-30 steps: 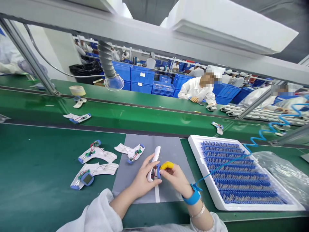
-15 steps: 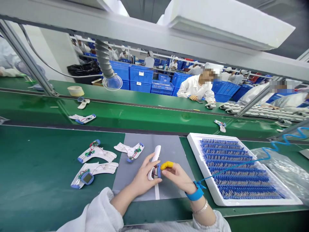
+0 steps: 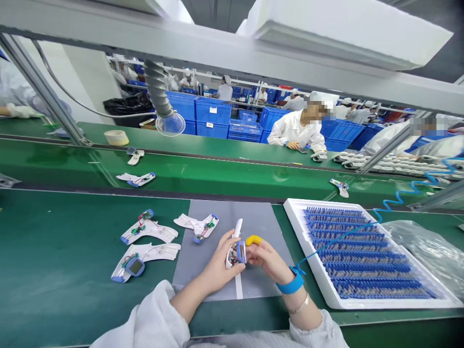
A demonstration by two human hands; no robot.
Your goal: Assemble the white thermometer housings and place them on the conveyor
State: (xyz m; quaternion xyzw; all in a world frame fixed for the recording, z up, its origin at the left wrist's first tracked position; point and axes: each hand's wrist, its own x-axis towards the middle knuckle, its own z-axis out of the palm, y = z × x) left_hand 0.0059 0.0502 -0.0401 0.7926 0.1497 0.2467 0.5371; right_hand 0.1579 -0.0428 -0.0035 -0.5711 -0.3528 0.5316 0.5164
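My left hand (image 3: 219, 263) is wrapped round a white device shell (image 3: 237, 231) with wires and a small blue display module (image 3: 241, 252) at its lower end, held above the grey mat (image 3: 261, 222). Facing it, my right hand (image 3: 266, 258) pinches the blue module; a yellow finger cot (image 3: 253, 239) covers its forefinger and a blue wrist strap (image 3: 292, 283) circles the wrist. Three open white shells with circuit boards (image 3: 148, 231) (image 3: 197, 225) (image 3: 143, 258) lie to the left on the green bench.
A white foam tray (image 3: 366, 256) of several blue parts sits at right, beside a clear plastic bag (image 3: 427, 246). A blue coiled cord (image 3: 398, 198) runs from the strap. The green conveyor (image 3: 217, 174) carries more shells. Other workers in white coats sit beyond it.
The shell has been tipped more upright in my left hand and the blue module now faces me. The shells on the conveyor have drifted right.
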